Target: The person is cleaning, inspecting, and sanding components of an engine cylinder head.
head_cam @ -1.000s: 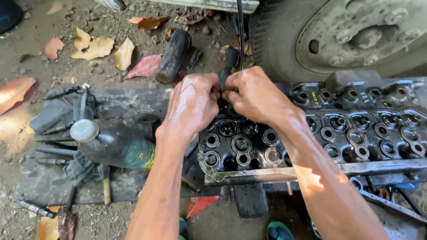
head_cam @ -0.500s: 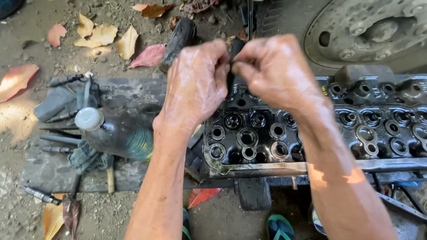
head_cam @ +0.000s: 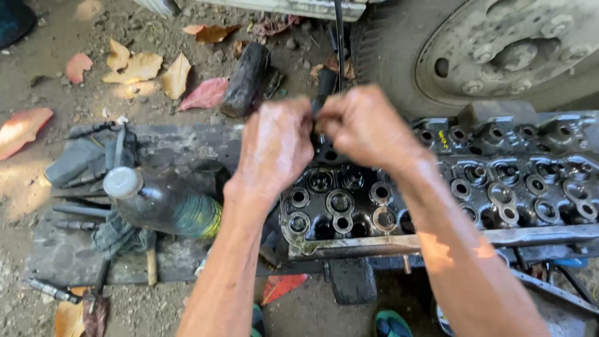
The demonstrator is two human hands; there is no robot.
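An oily black engine cylinder head lies across the ground with round valve seats and holes facing up. My left hand and my right hand are held together above its left end, fingers pinched around a small dark part that the fingers mostly hide. A thin dark rod rises from between the hands toward the top of the view. Both hands are greasy.
A dark plastic bottle with a grey cap lies left on a dirty board among rags and metal tools. A black cylinder and dry leaves lie behind. A large vehicle wheel stands at the top right.
Both hands lifted from the cylinder head's surface and came together above its left end, and they now sit a little lower than half a second ago.
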